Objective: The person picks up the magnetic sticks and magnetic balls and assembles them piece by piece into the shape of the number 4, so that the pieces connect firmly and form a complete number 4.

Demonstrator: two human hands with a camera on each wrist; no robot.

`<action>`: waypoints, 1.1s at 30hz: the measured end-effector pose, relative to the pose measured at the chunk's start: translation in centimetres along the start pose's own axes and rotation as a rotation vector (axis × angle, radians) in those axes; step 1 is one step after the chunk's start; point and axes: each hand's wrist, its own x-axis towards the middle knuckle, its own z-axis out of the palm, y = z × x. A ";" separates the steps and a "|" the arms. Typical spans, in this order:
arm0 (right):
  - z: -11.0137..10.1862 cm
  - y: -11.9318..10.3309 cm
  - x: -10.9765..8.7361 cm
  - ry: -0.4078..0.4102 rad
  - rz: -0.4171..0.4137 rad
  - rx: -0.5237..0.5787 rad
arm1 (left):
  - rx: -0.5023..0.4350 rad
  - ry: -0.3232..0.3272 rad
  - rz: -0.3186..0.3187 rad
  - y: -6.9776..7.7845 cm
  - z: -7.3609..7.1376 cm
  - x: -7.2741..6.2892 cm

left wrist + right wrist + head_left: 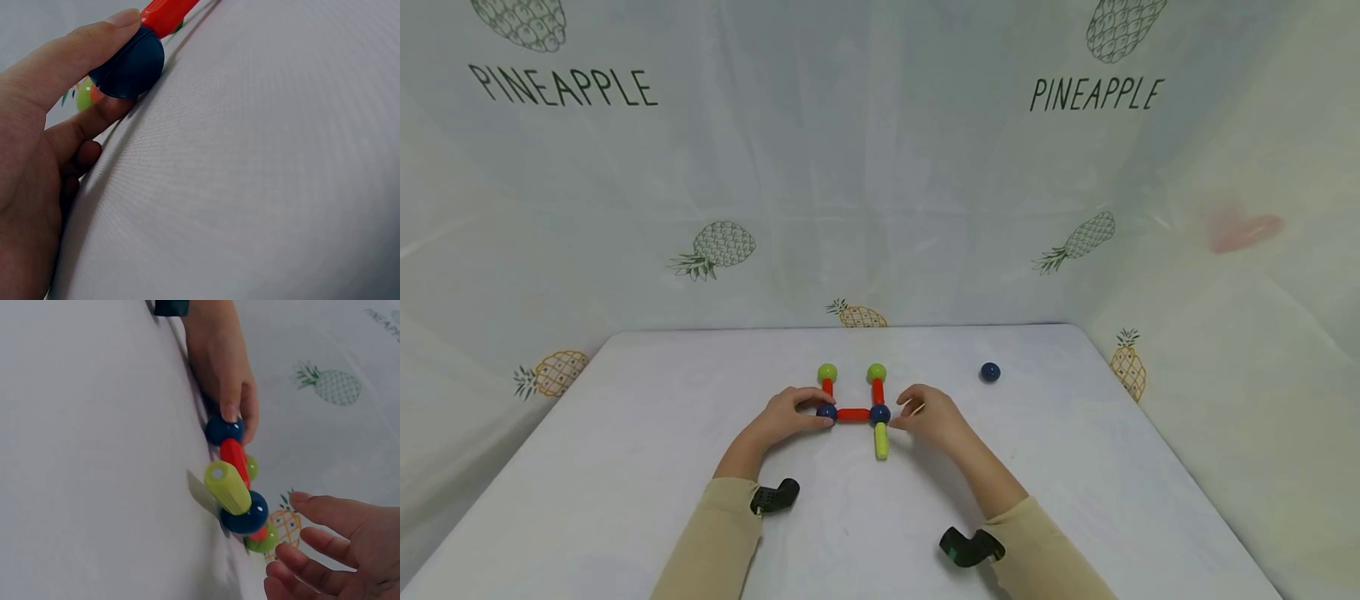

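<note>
A small structure of balls and rods lies on the white table. My left hand (790,414) pinches its left dark blue ball (132,65) between thumb and fingers. From that ball a red rod (853,415) runs across to a second dark blue ball (245,514). Each blue ball also bears a red rod pointing away from me, tipped with a green ball, one left (827,372) and one right (876,372). A yellow-green rod (227,487) sticks out from the second blue ball toward me. Beside that ball, my right hand (337,547) holds nothing, its fingers loosely bent and apart from it.
A loose dark blue ball (990,372) sits at the back right of the table (685,367). Behind and beside the table hangs a pale curtain (880,167) with pineapple prints. Black devices are on both wrists, left (775,496) and right (972,547).
</note>
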 end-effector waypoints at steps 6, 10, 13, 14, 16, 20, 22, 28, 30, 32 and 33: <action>-1.1 0.8 0.4 0.075 -0.033 0.027 | -0.002 0.010 -0.020 -0.3 0.0 0.0; -1.8 1.6 0.6 0.114 -0.043 0.055 | -0.006 0.015 -0.031 -0.2 0.0 0.0; -2.4 2.4 0.7 0.147 -0.040 0.064 | 0.000 0.017 -0.020 -0.1 0.1 -0.1; -2.6 2.6 0.8 0.157 -0.037 0.062 | 0.001 0.017 -0.014 -0.1 0.1 -0.2; -3.0 3.2 0.9 0.174 -0.031 0.063 | 0.004 0.016 -0.001 -0.1 0.2 -0.2; -3.8 4.2 1.0 0.207 -0.021 0.071 | 0.005 0.016 0.003 -0.2 0.3 -0.3; -4.4 4.6 1.1 0.218 -0.018 0.080 | 0.009 0.021 -0.006 -0.3 0.4 -0.3; -5.9 5.8 1.1 0.239 0.019 0.111 | 0.017 0.028 -0.023 -0.3 0.4 -0.3; -6.4 6.2 1.2 0.251 0.027 0.116 | 0.020 0.025 -0.024 -0.3 0.3 -0.3; -6.8 6.7 1.3 0.259 0.029 0.118 | 0.019 0.024 -0.024 -0.3 0.3 -0.3; -7.0 6.8 1.3 0.263 0.032 0.122 | 0.018 0.023 -0.026 -0.3 0.3 -0.3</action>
